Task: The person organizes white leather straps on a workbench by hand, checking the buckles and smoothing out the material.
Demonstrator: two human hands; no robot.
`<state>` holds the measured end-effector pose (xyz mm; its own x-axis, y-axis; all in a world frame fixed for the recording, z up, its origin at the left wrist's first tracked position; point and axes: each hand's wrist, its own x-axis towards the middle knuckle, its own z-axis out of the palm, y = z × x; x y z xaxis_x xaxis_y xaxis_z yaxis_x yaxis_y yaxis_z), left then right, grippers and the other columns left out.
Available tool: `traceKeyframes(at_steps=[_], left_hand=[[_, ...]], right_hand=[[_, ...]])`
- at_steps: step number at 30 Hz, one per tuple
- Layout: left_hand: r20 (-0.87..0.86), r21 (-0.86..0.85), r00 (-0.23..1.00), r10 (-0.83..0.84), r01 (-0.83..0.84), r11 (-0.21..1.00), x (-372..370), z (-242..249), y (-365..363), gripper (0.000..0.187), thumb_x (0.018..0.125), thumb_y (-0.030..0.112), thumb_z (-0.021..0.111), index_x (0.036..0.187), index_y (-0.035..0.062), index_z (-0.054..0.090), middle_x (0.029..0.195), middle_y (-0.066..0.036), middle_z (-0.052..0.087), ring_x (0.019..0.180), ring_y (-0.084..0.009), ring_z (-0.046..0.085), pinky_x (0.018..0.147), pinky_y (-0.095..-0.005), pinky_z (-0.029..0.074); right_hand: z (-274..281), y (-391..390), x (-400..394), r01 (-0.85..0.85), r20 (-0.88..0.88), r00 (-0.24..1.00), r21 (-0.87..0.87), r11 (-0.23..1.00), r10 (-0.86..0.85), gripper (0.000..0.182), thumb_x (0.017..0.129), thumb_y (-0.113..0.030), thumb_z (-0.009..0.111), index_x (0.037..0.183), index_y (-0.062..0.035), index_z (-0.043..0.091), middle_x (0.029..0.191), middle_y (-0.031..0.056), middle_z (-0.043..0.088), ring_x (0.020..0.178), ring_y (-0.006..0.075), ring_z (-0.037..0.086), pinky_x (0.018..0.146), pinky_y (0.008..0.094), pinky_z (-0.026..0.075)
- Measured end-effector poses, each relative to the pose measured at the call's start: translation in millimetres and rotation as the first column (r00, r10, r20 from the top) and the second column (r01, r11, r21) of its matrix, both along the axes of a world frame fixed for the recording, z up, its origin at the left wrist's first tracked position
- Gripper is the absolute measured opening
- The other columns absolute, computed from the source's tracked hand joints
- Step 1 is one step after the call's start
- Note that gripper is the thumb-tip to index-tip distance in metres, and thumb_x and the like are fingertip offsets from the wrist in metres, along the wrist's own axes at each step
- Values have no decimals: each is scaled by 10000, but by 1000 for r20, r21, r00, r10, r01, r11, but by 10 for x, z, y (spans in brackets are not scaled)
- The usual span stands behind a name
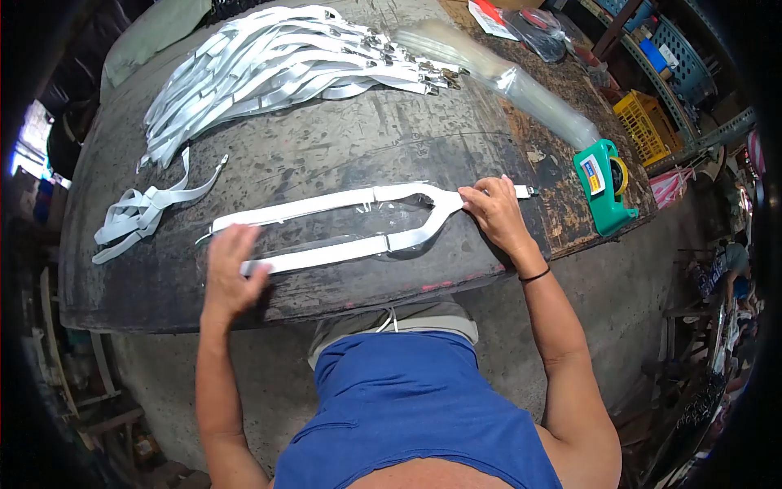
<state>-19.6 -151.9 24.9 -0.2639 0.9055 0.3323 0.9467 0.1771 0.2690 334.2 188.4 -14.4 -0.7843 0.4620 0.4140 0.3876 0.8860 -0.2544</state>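
Observation:
A pair of white suspenders (314, 259) lies stretched across the table on a clear plastic sleeve, its two straps running side by side toward the left. Where the straps join at the right, my right hand (495, 213) pinches the joint between thumb and fingers, and a short end with a dark clip pokes out beyond. My left hand (230, 273) hovers at the strap ends on the left, fingers stretched and slightly blurred, thumb apart. Just past it, another pair of white suspenders (151, 208) rests in a loose bundle.
A large pile of white suspenders (277, 61) covers the far side of the worn table (326, 130). Clear plastic sleeves (542, 102) lie at the back right. A green tape dispenser (599, 191) stands near the right edge, with a yellow crate (641, 126) beyond.

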Motion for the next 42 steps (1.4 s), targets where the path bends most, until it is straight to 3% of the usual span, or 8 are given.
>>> traceKeyframes(at_steps=[9,17,20,22,25,31,33,42], left_hand=[[-21,-167,999,49,-52,985,8,-64,-156,421,792,184,767,1194,103,675,1119,-138,609,1082,-345,575,962,-455,435],[252,99,945,-210,191,977,979,20,1144,481,849,354,746,1179,13,660,1104,-190,665,1033,-357,623,896,-447,493],[304,61,924,-233,225,972,1273,-74,1552,426,873,409,693,1044,19,708,904,-157,707,880,-356,656,783,-445,514],[360,-31,908,-214,241,970,1346,55,1659,412,882,404,677,1037,24,713,879,-156,710,852,-359,660,771,-438,516],[637,-288,771,-11,251,924,1354,194,1732,333,904,288,668,1089,13,697,852,-119,698,780,-219,651,722,-353,504],[740,-210,672,-5,237,949,1207,147,1730,285,929,222,610,1083,-6,686,785,-49,634,735,-107,552,688,-296,472],[766,-122,634,-107,306,944,1167,104,1749,304,938,243,542,1048,-6,678,790,-138,657,735,-211,618,710,-357,493],[792,-107,601,-110,314,943,1190,83,1860,299,975,265,572,964,-12,686,728,-96,619,688,-174,567,664,-346,470]], right_hand=[[27,-129,-112,-25,-4,1000,-111,994,25,238,841,-186,740,1068,-132,694,967,69,574,997,282,562,1062,576,336],[31,-254,-345,-50,1,999,-202,978,51,327,861,-256,711,1140,-114,618,1147,86,578,1233,322,481,1071,661,249],[169,-259,-409,0,64,998,-248,969,16,277,865,-230,701,1081,-74,627,1066,101,631,1116,334,572,1012,575,380],[284,-235,-439,-18,-23,1000,-636,771,4,222,873,-186,678,1022,-27,632,897,117,667,884,337,648,840,437,499],[332,-210,-457,-103,-166,986,-686,721,-17,199,886,-163,646,979,12,634,772,119,669,702,271,649,679,346,503],[433,-134,-482,-146,-188,982,-793,591,-9,204,901,-158,632,984,27,648,809,49,663,750,102,574,683,294,478],[464,-135,-491,-167,-206,979,-799,577,-2,194,906,-153,628,981,25,646,815,35,655,756,95,566,682,285,473],[497,-164,-486,-243,-285,958,-830,502,-8,152,917,-124,625,972,17,636,831,5,634,771,77,549,686,261,462]])
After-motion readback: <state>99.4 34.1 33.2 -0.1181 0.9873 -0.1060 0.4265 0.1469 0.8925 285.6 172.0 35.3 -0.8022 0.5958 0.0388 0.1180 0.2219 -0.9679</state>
